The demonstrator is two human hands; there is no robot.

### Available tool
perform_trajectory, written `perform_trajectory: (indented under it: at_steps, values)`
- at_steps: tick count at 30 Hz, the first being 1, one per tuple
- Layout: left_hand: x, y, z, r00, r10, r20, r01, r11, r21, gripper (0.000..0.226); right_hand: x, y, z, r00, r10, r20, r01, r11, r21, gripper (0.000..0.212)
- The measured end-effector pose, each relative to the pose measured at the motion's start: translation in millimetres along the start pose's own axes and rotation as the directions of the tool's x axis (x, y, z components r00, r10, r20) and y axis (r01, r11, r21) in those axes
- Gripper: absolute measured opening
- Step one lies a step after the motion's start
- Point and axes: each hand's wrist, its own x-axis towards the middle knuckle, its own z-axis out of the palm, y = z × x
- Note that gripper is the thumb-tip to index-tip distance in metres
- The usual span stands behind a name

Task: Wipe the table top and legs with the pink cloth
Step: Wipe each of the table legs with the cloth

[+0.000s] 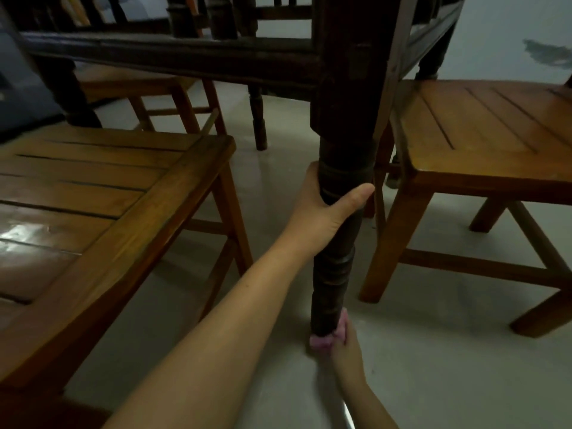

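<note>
Pale, glossy floor [433, 366] fills the lower part of the head view, seen from low down beside a dark wooden table. Only the table's underside rail [173, 57] and legs show. Nearest the camera stands a dark turned table leg [335, 274], running from the rail down to the floor at centre.

The left hand [325, 209] grips this leg about halfway up, just under its square upper block, with the thumb curled across the front and the fingers wrapped behind, out of sight. The bare forearm reaches up from the bottom left.

The right hand [343, 351] is down at the foot of the same leg, close to the floor, pressing the pink cloth [322, 342] against the wood. The cloth is bunched around the leg's base, showing below and to the right of it. The hand is blurred, but its fingers appear closed on the cloth.

An orange-brown slatted wooden chair [93, 196] stands to the left of the leg, and a second slatted chair [479, 144] to the right, both near it. Farther table legs [258, 119] and another chair sit in shadow behind.
</note>
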Motion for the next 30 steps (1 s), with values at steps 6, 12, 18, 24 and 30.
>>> perform_trajectory:
  at_steps: [6, 12, 18, 24, 30]
  values:
    - [2.7, -0.4, 0.4, 1.0, 0.016, 0.006, -0.016, 1.0, -0.014, 0.05, -11.1, -94.1, 6.4, 0.911, -0.325, -0.254, 0.374, 0.911, 0.175, 0.05]
    - [2.9, -2.2, -0.3, 0.999, 0.033, 0.01, -0.033, 0.999, 0.004, 0.047, -13.1, -8.1, 9.0, 0.985, -0.147, -0.086, 0.149, 0.988, 0.025, 0.062]
    - [4.0, -2.9, -0.2, 1.0, 0.022, 0.01, -0.022, 1.0, -0.01, 0.048, -7.4, -73.3, -1.4, 0.962, -0.233, -0.14, 0.249, 0.962, 0.112, 0.059]
    - [4.4, -1.8, -0.1, 0.999, 0.039, 0.014, -0.039, 0.999, 0.014, 0.046, -27.2, -113.1, -13.6, 0.8, -0.578, -0.161, 0.59, 0.806, 0.042, 0.068]
    - [3.8, -2.1, -1.6, 0.999, 0.045, 0.015, -0.045, 0.999, 0.016, 0.046, -20.3, -72.9, -11.0, 0.967, -0.249, -0.044, 0.248, 0.968, -0.03, 0.056]
